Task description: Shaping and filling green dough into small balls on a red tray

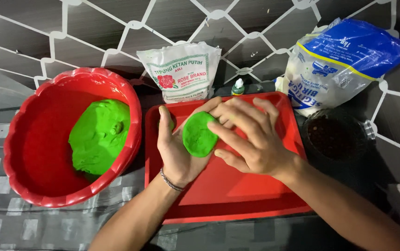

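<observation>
Here the left hand (177,151) lies open, palm up, above the red tray (218,190), and a flat disc of green dough (198,135) rests on its palm. The right hand (249,137) touches the disc edge with loose fingers, not clenched. Left of the tray, a red basin (37,153) holds a big green dough lump (98,135). Two flour bags (181,69) stand behind.

Left hand (177,148) palm up, right hand (251,139) seemingly pressing flat across it
</observation>
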